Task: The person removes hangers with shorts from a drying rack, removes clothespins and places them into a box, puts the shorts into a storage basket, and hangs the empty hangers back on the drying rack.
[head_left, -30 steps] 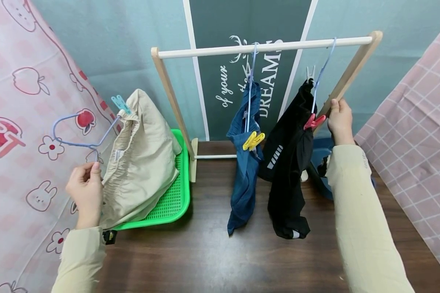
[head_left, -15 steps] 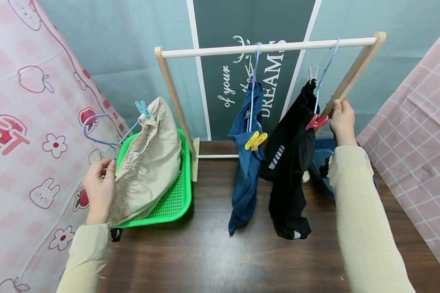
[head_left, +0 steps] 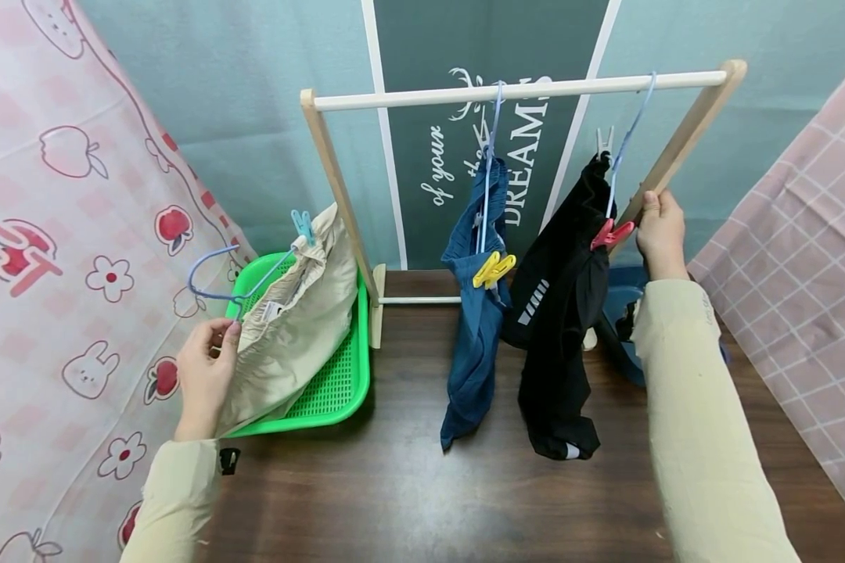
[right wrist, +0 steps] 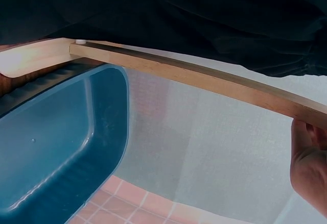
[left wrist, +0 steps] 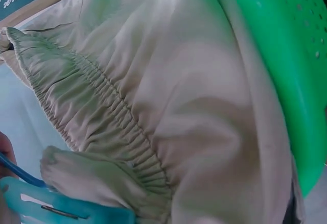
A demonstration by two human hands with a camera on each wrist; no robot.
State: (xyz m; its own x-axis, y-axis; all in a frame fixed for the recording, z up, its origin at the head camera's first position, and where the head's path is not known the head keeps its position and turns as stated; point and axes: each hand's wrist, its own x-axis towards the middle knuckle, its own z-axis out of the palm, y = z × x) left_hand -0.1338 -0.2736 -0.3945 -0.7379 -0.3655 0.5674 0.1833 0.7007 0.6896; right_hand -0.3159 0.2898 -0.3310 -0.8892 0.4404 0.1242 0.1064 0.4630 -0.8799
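Observation:
In the head view, my left hand [head_left: 207, 371] pinches a blue wire hanger [head_left: 211, 295] close to where its wires meet. Beige elastic-waist trousers [head_left: 303, 320] hang from it, fastened by a light-blue clothespin [head_left: 303, 227]. The left wrist view shows the gathered waistband [left wrist: 102, 101] and the same clothespin [left wrist: 76, 206] close up. Over on the right, my right hand [head_left: 662, 234] grips the wooden side post [head_left: 676, 148] of a small clothes rack. Its thumb lies on the post's front; part of the fingers is hidden behind.
On the white rail [head_left: 422, 98] hang blue jeans [head_left: 468, 367] with a yellow clothespin [head_left: 494, 270] and black trousers [head_left: 556, 375] with a red clothespin [head_left: 611, 234]. A green basket [head_left: 338, 410] sits under the beige trousers; a blue basin [right wrist: 56, 137] stands behind the right post.
My left hand has moved right, carrying the hanger and beige trousers towards the rack's left post. The right hand keeps its grip on the post, and the view has shifted slightly.

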